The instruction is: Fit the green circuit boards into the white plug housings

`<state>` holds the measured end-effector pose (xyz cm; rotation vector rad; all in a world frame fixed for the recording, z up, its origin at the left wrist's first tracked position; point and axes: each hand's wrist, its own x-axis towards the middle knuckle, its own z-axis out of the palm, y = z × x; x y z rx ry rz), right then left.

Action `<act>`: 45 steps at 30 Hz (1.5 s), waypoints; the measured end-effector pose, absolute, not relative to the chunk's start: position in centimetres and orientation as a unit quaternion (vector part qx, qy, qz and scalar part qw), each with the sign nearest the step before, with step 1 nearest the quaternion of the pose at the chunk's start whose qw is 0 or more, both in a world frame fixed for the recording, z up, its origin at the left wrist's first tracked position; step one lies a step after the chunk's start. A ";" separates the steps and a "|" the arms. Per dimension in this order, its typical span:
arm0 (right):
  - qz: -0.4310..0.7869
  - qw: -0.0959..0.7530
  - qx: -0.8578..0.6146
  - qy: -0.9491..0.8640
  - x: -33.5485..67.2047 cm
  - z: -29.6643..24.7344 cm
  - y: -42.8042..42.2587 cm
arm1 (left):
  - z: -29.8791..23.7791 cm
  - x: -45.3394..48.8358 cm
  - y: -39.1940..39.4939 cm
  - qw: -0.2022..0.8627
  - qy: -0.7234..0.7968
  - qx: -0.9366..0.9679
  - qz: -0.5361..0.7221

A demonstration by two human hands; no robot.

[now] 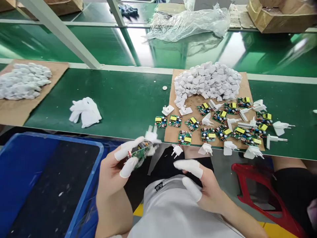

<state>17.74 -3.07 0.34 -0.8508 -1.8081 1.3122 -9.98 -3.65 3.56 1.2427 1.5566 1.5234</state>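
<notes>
My left hand [116, 167], with white finger cots, pinches a green circuit board [139, 152] joined to a white plug piece [152, 136], held over my lap at the table's front edge. My right hand [201, 185] hangs free over my lap with thumb and forefinger apart and nothing in it. Closest to it is a white plug piece [177, 150] lying at the table's edge. Several circuit boards [213, 123] and plug pieces [252, 151] lie spread on a brown cardboard sheet [173, 132], behind them a heap of white plastic shells [209, 81].
A blue bin [17, 148] stands at my left, below the table. White gloves [85, 111] lie on the green table top [123, 99]. Another heap of white shells [23, 81] lies on cardboard at far left. A red stool [255, 185] and another person's leg are at right.
</notes>
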 end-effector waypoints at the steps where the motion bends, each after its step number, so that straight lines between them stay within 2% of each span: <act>1: 0.449 0.383 -0.288 -0.755 16.8 1.3 -2.1 | 4.1 -10.1 -3.8 0.347 0.583 0.486 0.551; 3: 0.360 0.384 -0.245 -0.814 14.4 2.5 -0.3 | 5.1 -10.4 -4.0 0.404 0.569 0.514 0.500; 7: 0.328 0.309 -0.213 -0.867 9.6 1.7 1.3 | 6.5 -12.0 -4.4 0.447 0.607 0.511 0.414; 10: 0.367 0.296 -0.235 -0.850 7.8 0.4 1.1 | 6.1 -13.6 -5.3 0.405 0.655 0.479 0.420; 13: 0.444 0.340 -0.282 -0.779 7.7 0.1 1.0 | 4.5 -14.7 -6.0 0.357 0.664 0.481 0.447; 16: 0.503 0.365 -0.322 -0.714 8.7 0.8 1.6 | 2.8 -14.7 -6.0 0.362 0.669 0.488 0.427; 22: 0.559 0.277 -0.305 -0.720 10.6 2.1 3.9 | 2.5 -12.9 -5.4 0.360 0.640 0.514 0.444; 24: 0.555 0.270 -0.286 -0.733 10.6 2.0 4.1 | 2.8 -11.8 -5.3 0.380 0.650 0.498 0.429; 29: 0.482 0.340 -0.290 -0.753 10.2 1.4 3.7 | 2.6 -8.3 -5.6 0.348 0.711 0.393 0.468; 34: 0.523 0.279 -0.304 -0.745 10.8 2.1 3.7 | 1.9 -7.4 -6.0 0.306 0.725 0.339 0.516; 38: 0.394 0.338 -0.342 -0.783 9.9 1.7 2.9 | 0.9 -8.1 -5.8 0.286 0.717 0.372 0.516; 41: 0.236 0.371 -0.348 -0.828 8.4 0.7 1.9 | 0.0 -8.5 -5.7 0.210 0.743 0.393 0.500; 43: 0.138 0.362 -0.349 -0.853 7.7 0.4 1.5 | -0.4 -8.9 -5.6 0.145 0.777 0.377 0.483; 45: 0.086 0.311 -0.356 -0.877 7.5 0.7 1.6 | -0.5 -9.7 -5.5 0.100 0.806 0.328 0.482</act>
